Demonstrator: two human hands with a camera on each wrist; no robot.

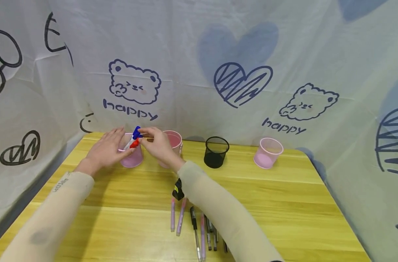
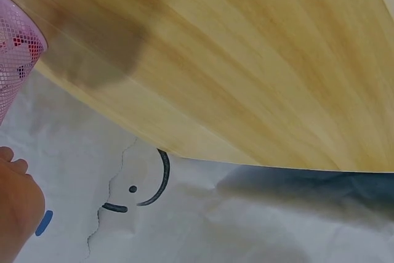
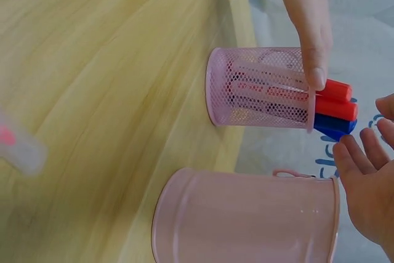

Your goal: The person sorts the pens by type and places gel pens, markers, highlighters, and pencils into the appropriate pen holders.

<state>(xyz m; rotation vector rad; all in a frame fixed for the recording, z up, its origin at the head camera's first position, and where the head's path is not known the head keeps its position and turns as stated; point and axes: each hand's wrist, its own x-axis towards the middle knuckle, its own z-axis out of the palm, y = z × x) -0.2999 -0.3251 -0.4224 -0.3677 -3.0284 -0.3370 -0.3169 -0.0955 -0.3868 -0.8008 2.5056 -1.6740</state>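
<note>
A pink mesh pen cup stands at the back left of the table. My left hand holds it at the rim, the thumb in front and the fingers at its far side. Red markers and a blue marker lean inside it, their caps above the rim. My right hand is over the opening with its fingers spread, fingertips right at the blue cap. Through the mesh, the markers' white barrels show. In the left wrist view only the edge of the pen cup shows.
Close on the right stands a solid pink cup; further right are a black mesh cup and another pink cup. Pink-purple pens and several black pens lie in front, partly under my right arm. A printed cloth hangs behind.
</note>
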